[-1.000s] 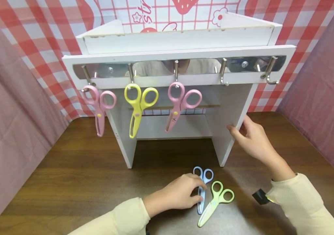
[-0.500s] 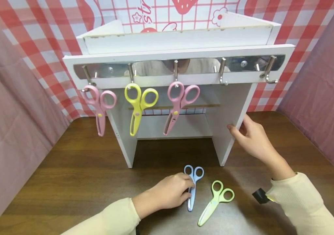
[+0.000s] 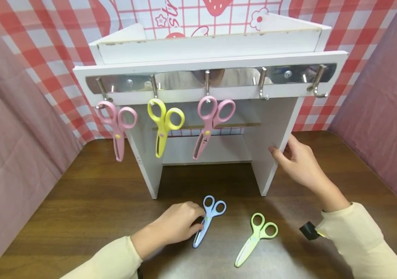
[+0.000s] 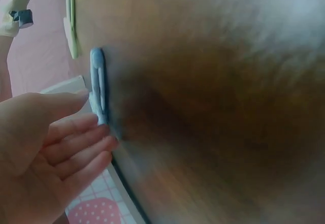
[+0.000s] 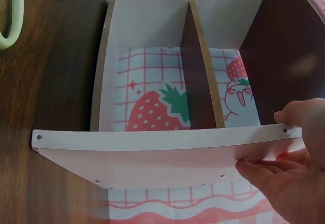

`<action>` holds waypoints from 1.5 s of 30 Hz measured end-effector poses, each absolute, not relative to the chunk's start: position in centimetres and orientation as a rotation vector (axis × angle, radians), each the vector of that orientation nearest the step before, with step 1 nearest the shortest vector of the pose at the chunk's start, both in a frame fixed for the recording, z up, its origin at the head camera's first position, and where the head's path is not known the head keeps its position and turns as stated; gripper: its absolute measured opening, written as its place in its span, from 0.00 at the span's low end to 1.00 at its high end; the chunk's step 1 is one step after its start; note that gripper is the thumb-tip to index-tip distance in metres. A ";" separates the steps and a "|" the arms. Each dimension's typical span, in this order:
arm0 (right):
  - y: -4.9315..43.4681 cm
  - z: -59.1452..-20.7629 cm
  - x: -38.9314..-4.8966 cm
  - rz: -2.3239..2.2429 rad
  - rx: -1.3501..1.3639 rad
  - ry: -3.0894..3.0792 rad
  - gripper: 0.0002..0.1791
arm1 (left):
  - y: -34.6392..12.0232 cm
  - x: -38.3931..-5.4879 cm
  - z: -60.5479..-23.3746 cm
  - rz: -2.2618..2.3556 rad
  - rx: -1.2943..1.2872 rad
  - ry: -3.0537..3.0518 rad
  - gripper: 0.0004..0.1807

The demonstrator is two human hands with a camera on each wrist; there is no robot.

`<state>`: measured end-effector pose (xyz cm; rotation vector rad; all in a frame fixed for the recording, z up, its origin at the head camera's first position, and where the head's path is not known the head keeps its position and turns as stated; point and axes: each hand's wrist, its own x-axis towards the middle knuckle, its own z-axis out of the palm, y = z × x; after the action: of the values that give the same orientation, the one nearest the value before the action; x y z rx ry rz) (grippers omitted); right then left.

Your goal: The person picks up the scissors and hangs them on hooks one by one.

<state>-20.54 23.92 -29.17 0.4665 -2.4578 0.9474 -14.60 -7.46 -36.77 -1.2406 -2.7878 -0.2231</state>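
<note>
White shelf unit gripped at one side, blue scissors flat in front of it
We see the right hand clasping the unit's right side panel, thumb inside and fingers outside, likely to steady it. In front of the unit, the left hand is loosely relaxed, fingertips at the blue scissors' edge; we cannot tell how firmly they touch. Green scissors lie before its right side. On its front hook rail, pink scissors, yellow scissors and a second pink pair hang blades down because one handle loop sits over each hook.
</note>
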 end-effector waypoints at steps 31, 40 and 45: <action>24.0 -29.2 -20.5 0.978 0.460 -2.470 0.17 | -7.0 -14.4 -36.4 -0.111 -1.220 -2.836 0.13; 24.0 -29.2 -20.5 0.971 0.462 -2.470 0.17 | -6.7 -14.6 -36.9 -0.048 -1.188 -2.774 0.06; 24.0 -29.1 -20.5 0.975 0.471 -2.468 0.17 | -6.6 -14.6 -37.0 -0.049 -1.181 -2.753 0.06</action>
<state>-20.47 23.99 -29.15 0.4711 -2.4684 0.9746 -14.55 -6.63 -37.02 -1.1813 -2.7535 -0.0485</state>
